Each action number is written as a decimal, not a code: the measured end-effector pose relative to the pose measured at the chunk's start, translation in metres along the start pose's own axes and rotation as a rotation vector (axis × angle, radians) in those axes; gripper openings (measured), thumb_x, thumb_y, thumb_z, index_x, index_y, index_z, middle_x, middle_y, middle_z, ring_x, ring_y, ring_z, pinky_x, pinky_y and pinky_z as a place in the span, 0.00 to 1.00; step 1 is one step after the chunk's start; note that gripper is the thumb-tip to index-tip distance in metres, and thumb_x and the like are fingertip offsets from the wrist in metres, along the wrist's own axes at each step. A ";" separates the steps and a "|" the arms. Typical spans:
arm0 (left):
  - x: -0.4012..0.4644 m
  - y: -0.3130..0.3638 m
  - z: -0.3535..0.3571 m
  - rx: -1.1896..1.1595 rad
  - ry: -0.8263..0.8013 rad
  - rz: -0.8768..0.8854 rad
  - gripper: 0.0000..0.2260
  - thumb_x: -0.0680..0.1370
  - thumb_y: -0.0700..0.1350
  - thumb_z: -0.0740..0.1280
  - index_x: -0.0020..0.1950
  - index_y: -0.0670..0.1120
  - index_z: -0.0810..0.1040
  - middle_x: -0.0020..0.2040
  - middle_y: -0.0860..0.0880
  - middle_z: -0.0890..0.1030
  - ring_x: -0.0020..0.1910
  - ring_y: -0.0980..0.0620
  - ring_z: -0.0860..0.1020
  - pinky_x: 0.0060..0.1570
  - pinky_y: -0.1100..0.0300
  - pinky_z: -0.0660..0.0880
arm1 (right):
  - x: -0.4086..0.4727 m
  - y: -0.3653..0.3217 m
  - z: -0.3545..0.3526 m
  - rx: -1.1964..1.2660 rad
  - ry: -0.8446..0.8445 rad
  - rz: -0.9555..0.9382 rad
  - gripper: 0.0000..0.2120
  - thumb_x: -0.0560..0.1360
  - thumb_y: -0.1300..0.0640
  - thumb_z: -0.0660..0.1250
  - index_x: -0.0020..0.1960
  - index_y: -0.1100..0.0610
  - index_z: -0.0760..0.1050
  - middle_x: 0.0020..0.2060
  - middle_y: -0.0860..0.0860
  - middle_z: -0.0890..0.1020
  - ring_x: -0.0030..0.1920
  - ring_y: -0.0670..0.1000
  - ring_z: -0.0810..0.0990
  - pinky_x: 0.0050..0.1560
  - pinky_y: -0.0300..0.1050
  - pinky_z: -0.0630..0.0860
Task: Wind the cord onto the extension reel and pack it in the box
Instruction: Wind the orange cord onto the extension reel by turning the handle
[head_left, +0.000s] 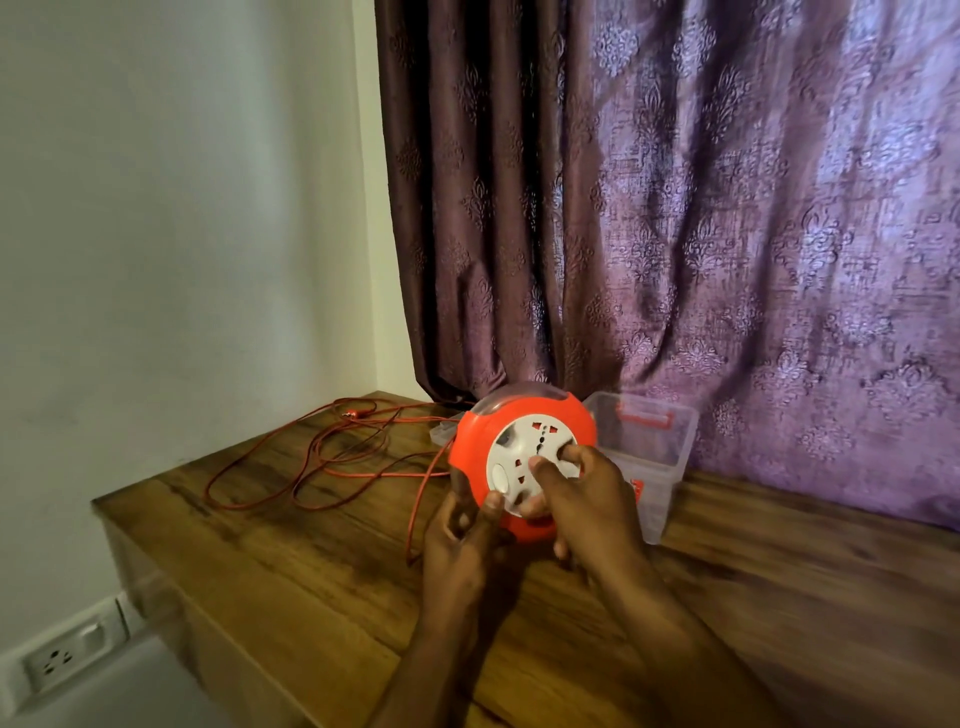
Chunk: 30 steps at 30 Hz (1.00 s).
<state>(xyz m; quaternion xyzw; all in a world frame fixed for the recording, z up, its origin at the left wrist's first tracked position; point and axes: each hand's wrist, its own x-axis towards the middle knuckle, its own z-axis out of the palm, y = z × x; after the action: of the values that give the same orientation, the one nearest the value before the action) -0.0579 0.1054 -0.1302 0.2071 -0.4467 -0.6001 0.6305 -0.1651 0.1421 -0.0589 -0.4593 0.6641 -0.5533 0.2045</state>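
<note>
The orange extension reel (475, 439) with a white socket face is held upright above the wooden table (311, 571). My left hand (465, 545) grips its lower left rim, thumb on the white face. My right hand (587, 499) rests on the white face, with fingers pressed onto it and under the reel's bottom edge. The thin orange cord (322, 457) lies in loose loops on the table to the left and runs up to the reel. A clear plastic box (649, 457) with red clips stands just behind and to the right of the reel.
A purple patterned curtain (675, 208) hangs behind the table. A white wall is on the left, with a wall socket (62, 660) low down beside the table's left edge. A small clear lid-like piece (441, 434) lies behind the reel.
</note>
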 end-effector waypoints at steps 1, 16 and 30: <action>0.000 0.000 0.001 -0.006 0.011 -0.004 0.14 0.76 0.46 0.72 0.61 0.51 0.84 0.57 0.41 0.87 0.57 0.35 0.85 0.53 0.35 0.83 | 0.001 0.000 -0.003 -0.096 0.056 -0.063 0.16 0.75 0.44 0.66 0.60 0.49 0.72 0.42 0.50 0.85 0.34 0.52 0.81 0.35 0.42 0.76; 0.005 -0.001 -0.006 0.079 0.074 -0.014 0.14 0.70 0.56 0.75 0.55 0.62 0.85 0.54 0.44 0.87 0.57 0.35 0.84 0.54 0.29 0.79 | 0.001 0.000 -0.013 -0.870 -0.175 -0.548 0.32 0.79 0.52 0.59 0.73 0.31 0.45 0.73 0.52 0.62 0.63 0.60 0.74 0.58 0.55 0.74; 0.007 -0.006 -0.006 0.004 0.034 -0.003 0.17 0.77 0.48 0.72 0.66 0.52 0.81 0.59 0.45 0.87 0.57 0.40 0.86 0.49 0.40 0.84 | -0.004 0.001 -0.009 -0.652 -0.042 -0.422 0.33 0.75 0.45 0.66 0.73 0.35 0.52 0.58 0.50 0.80 0.54 0.56 0.80 0.53 0.49 0.77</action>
<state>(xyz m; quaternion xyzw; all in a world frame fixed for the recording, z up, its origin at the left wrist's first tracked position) -0.0574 0.0962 -0.1360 0.2191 -0.4369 -0.5964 0.6367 -0.1708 0.1504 -0.0575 -0.6380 0.6918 -0.3334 -0.0569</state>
